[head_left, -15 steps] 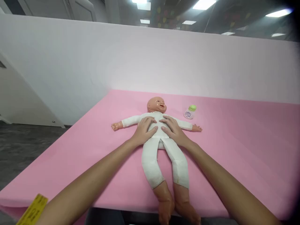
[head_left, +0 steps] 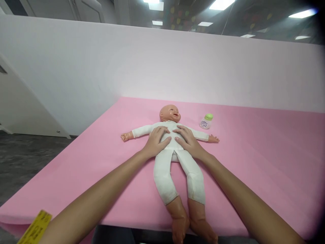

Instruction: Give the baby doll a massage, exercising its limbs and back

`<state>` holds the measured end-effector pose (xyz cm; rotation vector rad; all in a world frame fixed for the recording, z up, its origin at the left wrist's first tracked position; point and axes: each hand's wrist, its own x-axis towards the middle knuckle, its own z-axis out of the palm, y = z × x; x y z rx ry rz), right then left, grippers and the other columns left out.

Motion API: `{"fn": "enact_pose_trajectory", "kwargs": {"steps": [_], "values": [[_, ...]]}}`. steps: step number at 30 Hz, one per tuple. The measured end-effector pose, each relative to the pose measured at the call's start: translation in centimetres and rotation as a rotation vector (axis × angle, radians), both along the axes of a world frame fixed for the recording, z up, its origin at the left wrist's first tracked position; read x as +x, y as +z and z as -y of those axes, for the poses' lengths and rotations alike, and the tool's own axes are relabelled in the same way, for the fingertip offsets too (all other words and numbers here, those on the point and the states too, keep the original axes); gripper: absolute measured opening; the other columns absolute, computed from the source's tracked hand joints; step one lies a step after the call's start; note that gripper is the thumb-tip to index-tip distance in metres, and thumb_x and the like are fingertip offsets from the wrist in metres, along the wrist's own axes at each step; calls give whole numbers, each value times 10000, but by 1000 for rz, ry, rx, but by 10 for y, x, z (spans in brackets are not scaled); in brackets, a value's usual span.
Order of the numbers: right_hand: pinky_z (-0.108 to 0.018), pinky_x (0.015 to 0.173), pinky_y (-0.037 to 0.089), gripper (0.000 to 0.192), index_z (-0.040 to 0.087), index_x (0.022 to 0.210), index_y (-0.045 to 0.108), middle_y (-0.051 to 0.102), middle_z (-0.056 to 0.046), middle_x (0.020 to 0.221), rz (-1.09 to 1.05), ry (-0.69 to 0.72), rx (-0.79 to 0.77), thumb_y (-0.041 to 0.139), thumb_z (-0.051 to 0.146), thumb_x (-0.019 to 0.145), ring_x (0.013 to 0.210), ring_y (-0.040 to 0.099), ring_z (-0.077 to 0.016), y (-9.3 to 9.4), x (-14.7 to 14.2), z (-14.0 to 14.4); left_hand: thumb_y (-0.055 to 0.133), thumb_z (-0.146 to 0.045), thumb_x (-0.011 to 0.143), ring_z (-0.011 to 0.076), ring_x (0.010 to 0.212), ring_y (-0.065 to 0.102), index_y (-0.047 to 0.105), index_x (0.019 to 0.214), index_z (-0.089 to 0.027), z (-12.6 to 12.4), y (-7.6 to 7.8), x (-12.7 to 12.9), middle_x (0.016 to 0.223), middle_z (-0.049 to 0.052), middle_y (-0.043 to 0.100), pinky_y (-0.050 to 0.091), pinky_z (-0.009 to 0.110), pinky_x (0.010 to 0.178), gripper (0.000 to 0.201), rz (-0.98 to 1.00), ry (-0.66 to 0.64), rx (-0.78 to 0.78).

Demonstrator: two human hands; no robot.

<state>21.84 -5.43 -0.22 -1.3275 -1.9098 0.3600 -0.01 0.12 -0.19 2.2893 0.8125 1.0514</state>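
Observation:
A baby doll (head_left: pixel 175 169) in a white suit lies on its back on the pink surface (head_left: pixel 266 162), arms spread, feet hanging over the near edge. My left hand (head_left: pixel 155 141) lies flat on the doll's left side of the torso, fingers spread. My right hand (head_left: pixel 187 140) rests flat on the other side of the torso. Both palms press on the belly and grip nothing. A small bottle with a green cap (head_left: pixel 206 121) stands just past the doll's outstretched arm on the right.
A pale pink partition wall (head_left: pixel 162 64) rises behind the surface. The surface's left edge drops to a dark floor (head_left: pixel 22 159). A yellow tag (head_left: pixel 35 228) shows at my left forearm. Ceiling lights glow above the partition.

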Motion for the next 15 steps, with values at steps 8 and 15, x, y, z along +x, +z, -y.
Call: {"fn": "enact_pose_trajectory", "kwargs": {"steps": [8, 15], "values": [[-537, 1268, 269, 377, 331, 1345, 590, 455, -72, 1563, 1, 0, -9, 513, 520, 1028, 1528, 322, -286, 0, 0, 0, 562, -369, 998, 265, 1313, 512, 599, 1184, -263, 1, 1, 0, 1320, 55, 615, 374, 471, 1162, 218, -2, -1, 0], [-531, 1265, 282, 367, 333, 1330, 600, 464, -65, 1559, 14, -6, -1, 506, 519, 1028, 1523, 334, -290, 1, 0, 1, 570, -368, 987, 271, 1311, 512, 583, 1100, -250, 1, 2, 0, 1327, 62, 609, 386, 477, 1150, 164, 0, -1, -15]]}}
